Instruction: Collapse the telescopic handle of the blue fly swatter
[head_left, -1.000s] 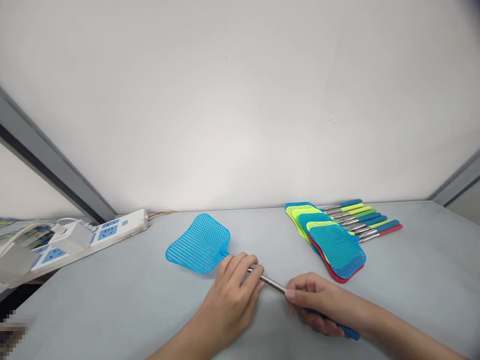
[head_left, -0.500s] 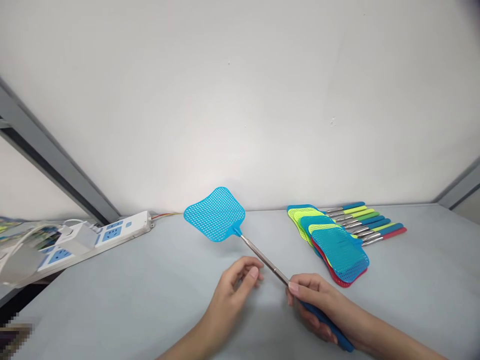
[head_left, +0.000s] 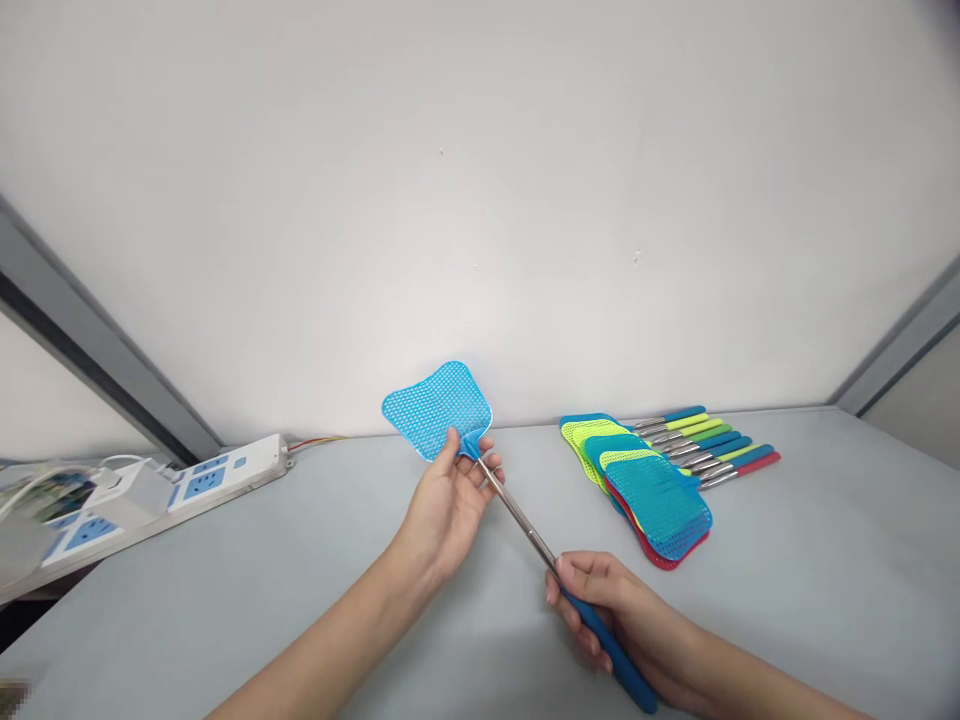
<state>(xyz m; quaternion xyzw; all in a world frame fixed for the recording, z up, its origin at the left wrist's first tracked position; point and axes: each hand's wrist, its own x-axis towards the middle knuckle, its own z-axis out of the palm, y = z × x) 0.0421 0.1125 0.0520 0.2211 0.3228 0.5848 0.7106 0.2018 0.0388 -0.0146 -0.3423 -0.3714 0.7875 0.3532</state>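
Note:
A blue fly swatter (head_left: 442, 405) with a telescopic metal shaft is held up at a slant above the table, its mesh head toward the upper left. My right hand (head_left: 611, 610) is wrapped round the dark blue grip near where it meets the shaft. At the swatter's neck, my left hand (head_left: 454, 500) has its thumb on the base of the head and its fingers behind the shaft. To the right lies an overlapping pile of fly swatters (head_left: 656, 505), with blue, yellow-green and red heads and their handles fanned toward the right.
A white power strip (head_left: 232, 475) with plugs and cables runs along the left side of the grey table (head_left: 315, 560). Behind the table rises a pale wall (head_left: 480, 200). Grey metal frame posts (head_left: 112, 330) stand at both sides.
My left hand has moved up from beside the shaft and closed on the swatter's neck. My right hand keeps its hold on the grip. The view has shifted slightly.

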